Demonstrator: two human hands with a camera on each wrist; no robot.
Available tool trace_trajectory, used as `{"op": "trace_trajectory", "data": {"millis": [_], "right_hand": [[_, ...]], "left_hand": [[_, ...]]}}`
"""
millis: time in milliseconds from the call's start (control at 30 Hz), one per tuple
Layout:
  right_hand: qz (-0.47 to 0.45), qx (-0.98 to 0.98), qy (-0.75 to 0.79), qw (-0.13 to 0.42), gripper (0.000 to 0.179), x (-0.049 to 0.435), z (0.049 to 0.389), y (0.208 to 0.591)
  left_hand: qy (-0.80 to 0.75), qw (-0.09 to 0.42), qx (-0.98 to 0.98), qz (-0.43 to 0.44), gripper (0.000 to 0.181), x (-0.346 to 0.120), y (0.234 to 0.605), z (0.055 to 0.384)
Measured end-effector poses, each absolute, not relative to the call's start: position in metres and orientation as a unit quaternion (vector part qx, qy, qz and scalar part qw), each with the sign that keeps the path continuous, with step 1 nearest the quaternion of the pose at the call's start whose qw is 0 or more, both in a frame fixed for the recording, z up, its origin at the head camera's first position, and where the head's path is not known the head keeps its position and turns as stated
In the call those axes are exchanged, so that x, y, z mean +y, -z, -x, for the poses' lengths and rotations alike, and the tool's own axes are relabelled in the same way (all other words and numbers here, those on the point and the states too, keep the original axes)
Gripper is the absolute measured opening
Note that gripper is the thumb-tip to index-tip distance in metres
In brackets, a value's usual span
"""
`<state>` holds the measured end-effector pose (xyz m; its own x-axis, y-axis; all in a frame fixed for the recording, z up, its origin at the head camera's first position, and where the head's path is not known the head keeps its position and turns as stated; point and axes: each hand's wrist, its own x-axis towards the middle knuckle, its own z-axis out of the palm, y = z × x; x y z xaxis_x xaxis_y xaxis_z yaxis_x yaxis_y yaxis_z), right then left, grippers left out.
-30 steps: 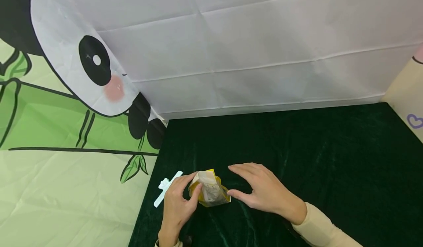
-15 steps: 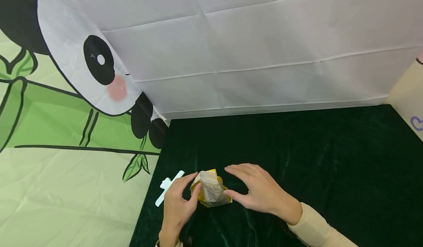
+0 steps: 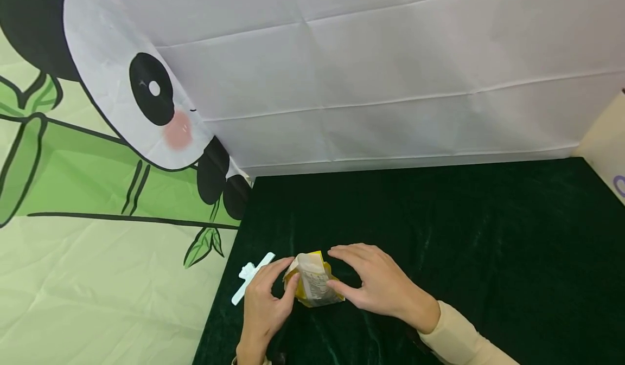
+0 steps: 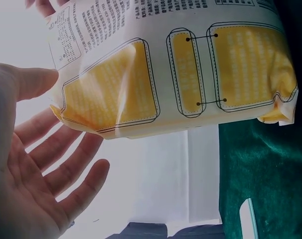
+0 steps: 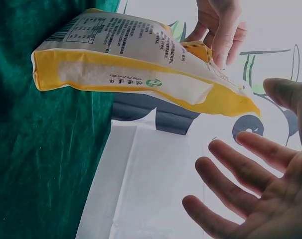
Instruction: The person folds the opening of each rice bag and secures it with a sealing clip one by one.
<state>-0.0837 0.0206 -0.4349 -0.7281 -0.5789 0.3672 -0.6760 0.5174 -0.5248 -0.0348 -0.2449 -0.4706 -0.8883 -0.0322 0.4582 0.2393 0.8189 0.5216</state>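
A yellow and white printed plastic bag (image 3: 314,286) stands on the dark green cloth. My left hand (image 3: 267,300) is at the bag's upper left edge; in the left wrist view its thumb (image 4: 36,82) lies on the near side of the edge and its fingers reach behind. To the right of the bag is my right hand (image 3: 378,278), fingers extended and thumb apart, holding nothing. In the right wrist view, a gap shows between that hand's fingers (image 5: 226,181) and the bag's yellow side. A pale blue bag clip (image 3: 249,275) lies left of the bag, partly behind my left hand.
Dark green velvety cloth (image 3: 439,218) covers the table. A white sheet (image 3: 390,83) rises behind it, with a panda-printed hanging (image 3: 97,191) along the left side and a cream panel (image 3: 605,142) at the right edge.
My right hand has drifted left, closer to the bag. The left hand keeps its place at the bag's edge, and the head view has shifted slightly.
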Motion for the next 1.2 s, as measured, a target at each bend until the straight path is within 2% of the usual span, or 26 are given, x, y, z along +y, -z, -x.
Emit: {"op": "trace_trajectory", "data": {"millis": [667,933,1200], "right_hand": [[-0.366,-0.859,-0.351,0.075,0.055,0.0177,0.0876,0.4364],[-0.367,-0.856,-0.359,0.058,0.053,0.0132,0.0898,0.4352],[-0.37,-0.855,-0.358,0.059,0.052,0.0111,0.0902,0.4352]], "left_hand": [[0.299,0.234,-0.923,0.055,0.031,-0.2409,0.4686,0.0372],[0.316,0.228,-0.918,0.066,0.029,-0.2393,0.472,0.0356],[0.317,0.252,-0.911,0.083,0.024,-0.2372,0.4735,0.0378]]}}
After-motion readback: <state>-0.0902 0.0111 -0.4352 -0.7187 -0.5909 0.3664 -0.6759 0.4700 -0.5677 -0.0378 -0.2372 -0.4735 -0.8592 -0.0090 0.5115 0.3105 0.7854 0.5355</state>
